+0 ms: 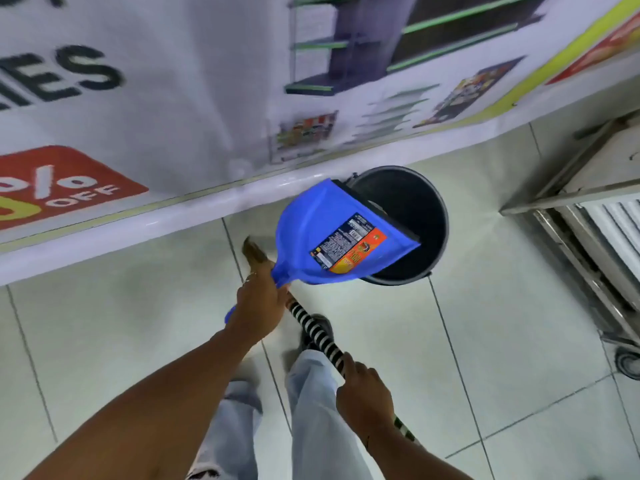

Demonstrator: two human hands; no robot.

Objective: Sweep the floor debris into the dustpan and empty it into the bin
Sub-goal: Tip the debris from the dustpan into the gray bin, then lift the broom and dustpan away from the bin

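- The right hand (363, 393), nearest the camera, was clenched around the striped broom handle (318, 336), which ran forward and down toward the floor; brown bristles (254, 254) showed past the other hand.
- The left hand (259, 306) was wrapped around the handle of the blue dustpan (343, 233), holding it tipped with its underside and printed label up and its open lip over the mouth of the black bin (412, 216).
- The step in hand looked like the emptying. To do it well, the lip should sit inside the rim, not beside it, and the pan should be tilted steeply and given a light tap so dust slides off rather than drifting onto the tiled floor (485, 306).
- The broom was best kept still and clear of the bin.
- Whether any debris remained in the pan could not be told; its inside faced away.
- Count: one dustpan, one broom, one bin, two hands. A banner (138, 98) hung just behind the bin, and a metal trolley (588, 209) stood to the right.
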